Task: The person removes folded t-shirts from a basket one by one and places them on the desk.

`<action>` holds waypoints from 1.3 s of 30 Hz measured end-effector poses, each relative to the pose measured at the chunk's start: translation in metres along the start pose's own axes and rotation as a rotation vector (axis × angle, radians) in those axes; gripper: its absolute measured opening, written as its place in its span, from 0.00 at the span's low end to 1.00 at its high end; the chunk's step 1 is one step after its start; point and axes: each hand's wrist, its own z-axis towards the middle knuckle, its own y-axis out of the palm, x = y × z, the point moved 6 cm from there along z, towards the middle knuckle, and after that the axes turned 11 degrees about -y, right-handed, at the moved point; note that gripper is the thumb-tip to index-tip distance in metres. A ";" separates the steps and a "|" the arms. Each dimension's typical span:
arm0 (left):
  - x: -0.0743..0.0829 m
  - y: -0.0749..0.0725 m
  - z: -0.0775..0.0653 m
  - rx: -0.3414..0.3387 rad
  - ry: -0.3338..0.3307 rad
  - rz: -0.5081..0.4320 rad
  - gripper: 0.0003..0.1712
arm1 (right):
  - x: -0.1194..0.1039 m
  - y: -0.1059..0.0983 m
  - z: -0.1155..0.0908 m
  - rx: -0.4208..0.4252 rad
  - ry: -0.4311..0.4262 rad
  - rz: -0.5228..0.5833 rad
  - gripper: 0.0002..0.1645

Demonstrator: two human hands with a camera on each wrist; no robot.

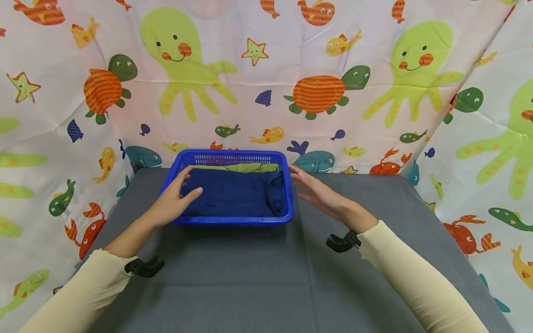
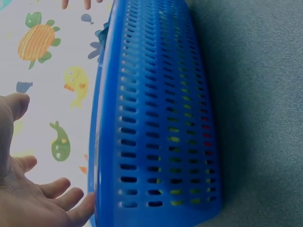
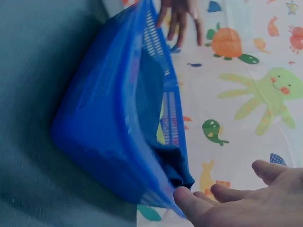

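Note:
A blue plastic basket [image 1: 233, 221] with slotted walls stands on the grey table near the back curtain. Inside lies a folded dark navy cloth [image 1: 229, 192], and a lime green cloth [image 1: 250, 168] shows behind it along the far wall. My left hand [image 1: 170, 203] hovers at the basket's left side with fingers spread, overlapping its rim in the head view. Just off the right rim is my right hand [image 1: 318, 192], fingers extended and holding nothing. In the right wrist view, its fingertips [image 3: 187, 198] come right at the basket's corner, beside a bunched end of navy cloth [image 3: 173, 163].
Grey fabric covers the table [image 1: 233, 277], stretching in front of the basket and to its right. A white curtain [image 1: 258, 115] printed with sea animals hangs close behind the basket and along both sides. Black straps [image 1: 343, 241] sit on both wrists.

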 end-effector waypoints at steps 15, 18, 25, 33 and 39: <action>-0.008 -0.012 0.008 -0.202 -0.161 -0.205 0.42 | -0.005 0.009 0.018 0.013 0.109 0.340 0.48; -0.013 -0.010 0.008 -0.268 -0.199 -0.213 0.44 | -0.002 0.015 0.025 0.026 0.153 0.337 0.48; -0.020 -0.009 0.007 -0.342 -0.239 -0.253 0.47 | 0.007 0.031 0.041 0.065 0.264 0.272 0.50; -0.019 -0.002 0.010 -0.383 -0.244 -0.311 0.46 | 0.018 0.040 0.052 0.095 0.292 0.175 0.47; -0.021 0.001 0.015 -0.396 -0.261 -0.362 0.46 | 0.026 0.046 0.062 0.149 0.317 0.133 0.49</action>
